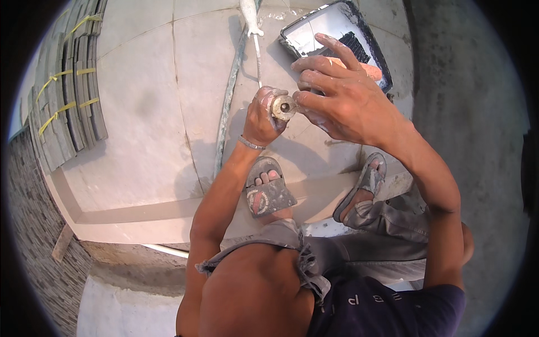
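My left hand (pixel 264 119) is closed around the end of a paint roller. Its white handle (pixel 250 16) points away from me, and a thin metal rod (pixel 258 59) runs from it to my fist. A round, paint-caked end piece (pixel 283 107) with a hole in its middle shows beside my left fingers. My right hand (pixel 353 95), smeared with white paint, has its fingers spread. Its thumb side is at the edge of the round piece; whether they touch, I cannot tell. Below it, a black paint tray (pixel 289 38) holds white paint, and an orange cylindrical thing (pixel 372 72) is partly hidden.
Bundles of grey stone strips (pixel 70 95) tied with yellow straps lie at the left. A long, paint-stained pole (pixel 227 106) rests on the pale tiled floor (pixel 140 129). My sandalled feet (pixel 269 188) stand near the floor's step edge. White pipe (pixel 165 250) protrudes below the step.
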`<action>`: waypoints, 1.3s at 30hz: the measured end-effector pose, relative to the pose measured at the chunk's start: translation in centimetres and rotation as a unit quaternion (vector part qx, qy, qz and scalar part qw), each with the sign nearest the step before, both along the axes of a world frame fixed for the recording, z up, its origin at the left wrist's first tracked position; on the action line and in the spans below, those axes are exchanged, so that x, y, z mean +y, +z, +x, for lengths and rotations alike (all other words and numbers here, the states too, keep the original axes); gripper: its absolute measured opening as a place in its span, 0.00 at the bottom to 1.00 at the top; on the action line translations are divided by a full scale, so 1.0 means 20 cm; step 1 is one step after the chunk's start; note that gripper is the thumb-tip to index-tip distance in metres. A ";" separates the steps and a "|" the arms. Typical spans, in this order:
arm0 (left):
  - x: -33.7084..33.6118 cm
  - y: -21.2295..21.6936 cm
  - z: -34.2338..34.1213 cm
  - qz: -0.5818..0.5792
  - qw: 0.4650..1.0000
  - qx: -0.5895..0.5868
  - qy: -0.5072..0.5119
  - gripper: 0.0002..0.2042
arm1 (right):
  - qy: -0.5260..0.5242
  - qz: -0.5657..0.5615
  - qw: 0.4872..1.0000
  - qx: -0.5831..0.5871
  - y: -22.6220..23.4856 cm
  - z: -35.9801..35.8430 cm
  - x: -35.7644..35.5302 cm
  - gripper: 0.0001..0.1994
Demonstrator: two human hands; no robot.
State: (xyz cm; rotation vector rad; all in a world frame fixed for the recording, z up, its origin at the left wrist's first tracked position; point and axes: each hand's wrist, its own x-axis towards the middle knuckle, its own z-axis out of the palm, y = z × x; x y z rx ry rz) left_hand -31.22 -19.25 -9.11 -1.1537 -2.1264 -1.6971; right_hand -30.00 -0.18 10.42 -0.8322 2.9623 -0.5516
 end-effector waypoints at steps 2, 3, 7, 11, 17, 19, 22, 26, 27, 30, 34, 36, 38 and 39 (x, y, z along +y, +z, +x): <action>0.00 -0.01 0.01 -0.001 1.000 0.012 0.005 0.25 | 0.007 -0.003 0.999 -0.047 -0.01 0.01 0.00 0.06; -0.01 -0.02 0.01 -0.004 1.000 0.017 0.007 0.25 | -0.032 -0.014 0.995 -0.095 0.00 0.02 -0.01 0.05; 0.03 -0.01 0.04 -0.014 1.000 -0.004 -0.002 0.26 | -0.131 -0.011 0.976 -0.175 0.03 0.03 -0.01 0.06; 0.02 0.04 0.01 -0.014 1.000 -0.003 0.002 0.25 | -0.154 0.027 0.960 -0.231 0.11 -0.01 -0.04 0.03; -0.01 0.03 0.01 -0.044 0.999 0.002 0.013 0.26 | -0.208 -0.074 0.936 -0.275 0.22 -0.04 -0.09 0.02; 0.00 0.03 0.00 -0.045 0.999 0.008 0.014 0.26 | -0.235 -0.069 0.914 -0.323 0.21 -0.08 -0.07 0.03; 0.02 0.02 -0.01 -0.038 0.999 0.016 0.009 0.26 | -0.235 -0.145 0.931 -0.239 0.16 0.02 -0.09 0.04; 0.02 0.04 -0.01 -0.052 0.999 0.008 0.001 0.27 | -0.243 -0.061 0.904 -0.347 0.18 -0.06 -0.05 0.06; 0.02 0.04 -0.01 -0.056 0.998 0.005 0.004 0.27 | -0.255 -0.043 0.886 -0.385 0.18 -0.10 -0.06 0.06; 0.02 0.02 -0.02 -0.041 0.999 0.009 -0.019 0.24 | -0.262 -0.097 0.909 -0.310 0.21 -0.03 -0.11 0.06; 0.05 0.02 0.00 -0.039 0.999 0.002 -0.018 0.25 | -0.254 0.046 0.897 -0.358 0.26 -0.15 -0.14 0.05; 0.04 0.02 0.00 -0.042 0.999 -0.014 -0.015 0.28 | -0.200 0.114 0.923 -0.308 0.19 -0.15 -0.15 0.04; 0.02 0.03 -0.02 -0.055 0.998 -0.007 0.010 0.29 | -0.135 0.115 0.964 -0.198 0.11 -0.11 -0.13 0.03; 0.02 0.03 -0.03 -0.059 0.998 -0.003 0.025 0.29 | -0.105 0.093 0.980 -0.141 0.09 -0.08 -0.11 0.03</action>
